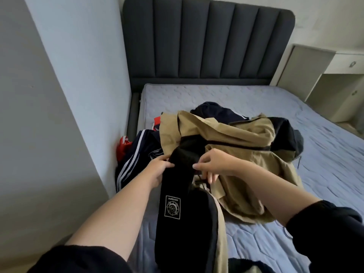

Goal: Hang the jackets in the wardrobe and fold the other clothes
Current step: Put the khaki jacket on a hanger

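A tan jacket [236,138] with black fleece lining lies crumpled on the blue mattress [325,164]. Its black sleeve [185,217], bearing a square white patch, stretches toward me. My left hand [157,170] grips the sleeve's left edge near its top. My right hand [214,164] pinches the same black fabric from the right, fingers curled down over a cord. Behind the jacket lie a dark navy garment [214,111] and, at the left, a navy garment with white stripes [136,154] beside red cloth [123,147].
A dark grey padded headboard [206,40] stands at the far end of the bed. A white wall [59,95] runs close along the left side. A white cabinet with a drawer [338,79] stands at the right.
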Demonstrator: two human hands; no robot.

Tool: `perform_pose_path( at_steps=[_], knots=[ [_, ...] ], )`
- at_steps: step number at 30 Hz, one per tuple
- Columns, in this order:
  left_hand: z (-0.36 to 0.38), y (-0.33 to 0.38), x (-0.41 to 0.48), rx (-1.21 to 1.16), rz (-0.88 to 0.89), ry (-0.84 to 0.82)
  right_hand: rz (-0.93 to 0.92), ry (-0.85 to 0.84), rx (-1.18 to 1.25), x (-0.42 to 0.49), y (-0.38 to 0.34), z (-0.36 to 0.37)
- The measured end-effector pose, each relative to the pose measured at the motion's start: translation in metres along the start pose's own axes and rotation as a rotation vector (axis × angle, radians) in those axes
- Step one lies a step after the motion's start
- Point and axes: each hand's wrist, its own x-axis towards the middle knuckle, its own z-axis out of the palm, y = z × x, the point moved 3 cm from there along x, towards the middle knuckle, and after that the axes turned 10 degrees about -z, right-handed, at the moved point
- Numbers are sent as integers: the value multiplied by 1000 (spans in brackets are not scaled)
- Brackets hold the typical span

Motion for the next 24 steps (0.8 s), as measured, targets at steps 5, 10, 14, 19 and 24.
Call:
perform_pose_path(
  at_steps=[5,10,14,19,24],
  knots=[
    [0,6,-36,406,-36,-136,-79,813,-430,-6,-6,-40],
    [-7,11,-51,568,36,10,253,323,-416,-8,19,-38],
    [-13,17,-54,654,101,197,159,221,-327,-9,13,-14],
    [-8,39,-75,681,244,234,18,471,-201,-17,-29,-25],
    [7,90,-110,389,436,272,-16,651,47,-18,-86,-59]
  ],
)
